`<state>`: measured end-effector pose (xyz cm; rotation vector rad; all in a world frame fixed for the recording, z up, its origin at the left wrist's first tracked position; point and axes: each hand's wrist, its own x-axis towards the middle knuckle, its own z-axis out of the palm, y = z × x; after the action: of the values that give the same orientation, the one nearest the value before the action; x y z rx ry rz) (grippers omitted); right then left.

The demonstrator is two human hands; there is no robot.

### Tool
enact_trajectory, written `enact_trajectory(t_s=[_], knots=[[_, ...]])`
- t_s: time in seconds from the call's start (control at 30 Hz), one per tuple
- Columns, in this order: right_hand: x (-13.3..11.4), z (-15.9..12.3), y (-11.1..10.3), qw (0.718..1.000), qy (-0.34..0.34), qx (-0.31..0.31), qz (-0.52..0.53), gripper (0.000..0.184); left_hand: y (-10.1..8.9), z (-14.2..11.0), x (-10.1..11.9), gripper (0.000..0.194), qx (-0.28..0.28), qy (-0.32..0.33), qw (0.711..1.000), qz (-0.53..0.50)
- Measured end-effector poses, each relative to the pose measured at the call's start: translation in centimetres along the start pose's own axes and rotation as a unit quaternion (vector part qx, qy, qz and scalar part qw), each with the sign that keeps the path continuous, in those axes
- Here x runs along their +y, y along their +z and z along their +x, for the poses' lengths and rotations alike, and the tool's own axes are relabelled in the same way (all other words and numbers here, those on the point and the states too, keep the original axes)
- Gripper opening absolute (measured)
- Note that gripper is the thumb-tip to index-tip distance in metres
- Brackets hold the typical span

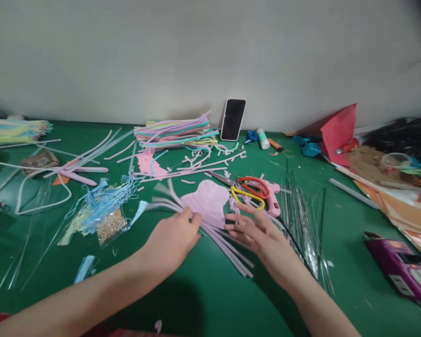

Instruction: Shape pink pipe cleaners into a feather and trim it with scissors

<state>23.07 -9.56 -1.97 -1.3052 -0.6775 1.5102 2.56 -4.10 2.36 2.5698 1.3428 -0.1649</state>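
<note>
My left hand (175, 238) is closed on a bunch of pale lilac pipe cleaners (228, 250), whose ends fan out on both sides of it. A lilac, petal-like flat piece (206, 201) with a scalloped edge lies just beyond the fingers. To its right is my right hand (257, 231), with its fingers apart and slightly blurred; whether its fingertips touch the piece or the pipe cleaners I cannot tell. Beyond the right hand lie scissors (254, 187) with red and yellow handles and a pink glue gun (274, 201), partly covered by the scissors.
At the back sit a pile of coloured pipe cleaners (175, 131), a pink scrap (150, 164) and a phone (233, 120) leaning on the wall. Left are blue tassels (105, 201) and a bag of gold beads (110, 227). Right are thin wires (303, 224) and a purple device (400, 267).
</note>
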Motion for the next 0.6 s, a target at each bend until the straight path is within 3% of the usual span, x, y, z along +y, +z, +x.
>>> enact_trajectory(t_s=[0.07, 0.17, 0.27, 0.33, 0.37, 0.47, 0.5, 0.53, 0.6], knots=[[0.5, -0.9, -1.2, 0.999, 0.022, 0.005, -0.046, 0.041, 0.9, -0.9, 0.0, 0.032, -0.046, 0.001, 0.999, -0.026], [0.9, -1.6, -2.5, 0.971, -0.021, 0.020, -0.236, 0.035, 2.2, -2.8, -0.2, 0.032, -0.023, 0.007, 0.998, -0.052], [1.0, -1.7, -3.1, 0.873, -0.132, 0.030, -0.469, 0.022, 3.4, -4.8, -0.2, 0.028, 0.000, 0.043, 0.995, -0.088], [1.0, -1.5, -3.4, 0.807, -0.185, 0.015, -0.560, 0.013, 3.6, -5.4, -0.8, 0.027, 0.006, 0.065, 0.991, -0.116], [0.9, -1.3, -3.6, 0.786, -0.197, 0.002, -0.586, 0.010, 3.4, -5.3, -1.5, 0.029, 0.025, 0.069, 0.990, -0.121], [0.5, -0.6, -4.4, 0.749, -0.204, -0.034, -0.629, 0.009, 1.9, -3.4, -5.0, 0.037, 0.165, 0.007, 0.985, -0.059], [0.3, -0.4, -4.7, 0.744, -0.204, -0.041, -0.635, 0.010, 1.3, -2.3, -6.3, 0.041, 0.187, -0.046, 0.981, -0.038], [0.0, -0.2, -4.9, 0.743, -0.199, -0.046, -0.637, 0.011, 0.9, -1.3, -7.4, 0.046, 0.174, -0.070, 0.982, -0.033], [-0.4, 0.2, -5.3, 0.747, -0.183, -0.053, -0.637, 0.013, 0.4, 0.6, -9.2, 0.050, 0.081, -0.073, 0.990, -0.088]])
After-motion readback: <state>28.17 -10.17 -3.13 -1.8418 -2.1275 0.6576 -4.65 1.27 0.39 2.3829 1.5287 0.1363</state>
